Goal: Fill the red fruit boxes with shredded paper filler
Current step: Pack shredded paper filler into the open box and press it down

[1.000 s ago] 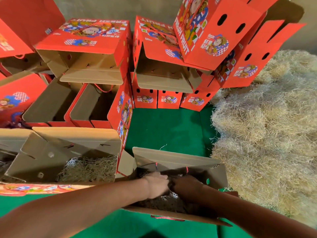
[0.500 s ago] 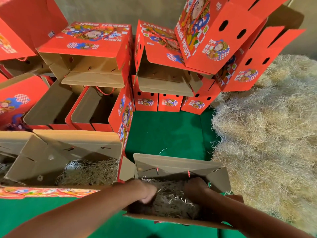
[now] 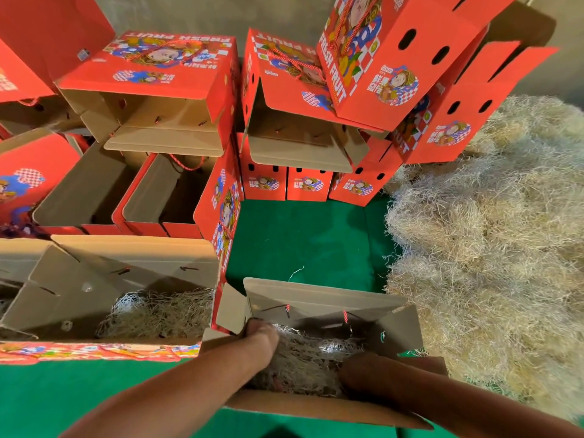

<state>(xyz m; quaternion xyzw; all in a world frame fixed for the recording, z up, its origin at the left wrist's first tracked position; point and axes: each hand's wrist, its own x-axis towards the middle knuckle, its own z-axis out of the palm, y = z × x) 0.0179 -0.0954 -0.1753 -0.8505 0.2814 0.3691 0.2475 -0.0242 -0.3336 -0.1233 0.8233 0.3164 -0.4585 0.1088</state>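
Green table cover (image 3: 300,235) under stacked red boxes — both hands, left hand (image 3: 260,335) and right hand (image 3: 355,369), sunk in shredded paper (image 3: 303,358) inside the open box (image 3: 322,300), finger positions hidden; filler looks light, springy — best gathered in loose handfuls.

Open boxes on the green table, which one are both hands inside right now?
The nearest box, right of centre: left hand and right hand are in its filler; the filled box to its left is untouched.
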